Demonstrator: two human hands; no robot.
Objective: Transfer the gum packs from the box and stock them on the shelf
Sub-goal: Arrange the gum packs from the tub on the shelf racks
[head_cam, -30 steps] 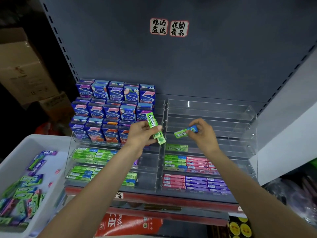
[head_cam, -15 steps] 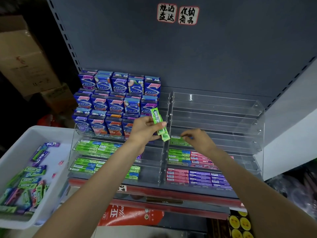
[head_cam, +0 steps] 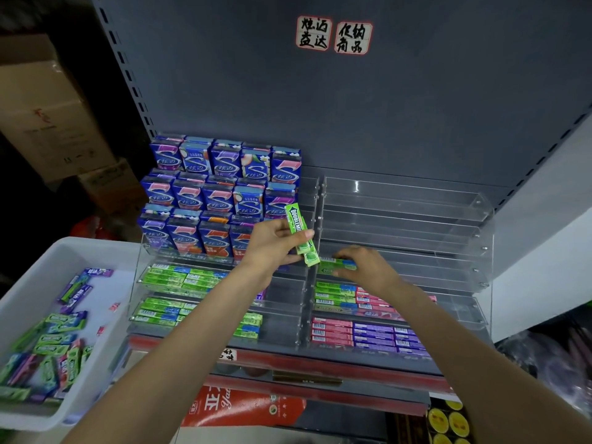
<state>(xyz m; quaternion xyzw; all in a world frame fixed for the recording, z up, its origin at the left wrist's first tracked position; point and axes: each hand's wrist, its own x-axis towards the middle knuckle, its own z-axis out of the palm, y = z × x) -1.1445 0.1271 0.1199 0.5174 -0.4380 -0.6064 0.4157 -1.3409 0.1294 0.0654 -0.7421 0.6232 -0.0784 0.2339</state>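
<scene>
Against a dark shelf back panel (head_cam: 416, 107), the left hand (head_cam: 272, 245) pinches a green Doublemint pack (head_cam: 301, 233) upright over the clear acrylic rack (head_cam: 448, 219), while the right hand (head_cam: 365, 267) lays flat fingers on another green pack (head_cam: 336, 265) in a mostly bare tier, the white box (head_cam: 48, 261) well left.

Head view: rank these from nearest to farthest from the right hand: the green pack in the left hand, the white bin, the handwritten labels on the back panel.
1. Green pack, just left of the right hand, gripped by the left hand.
2. Handwritten labels, high up on the back panel.
3. White bin, far left, beside the shelf.
</scene>
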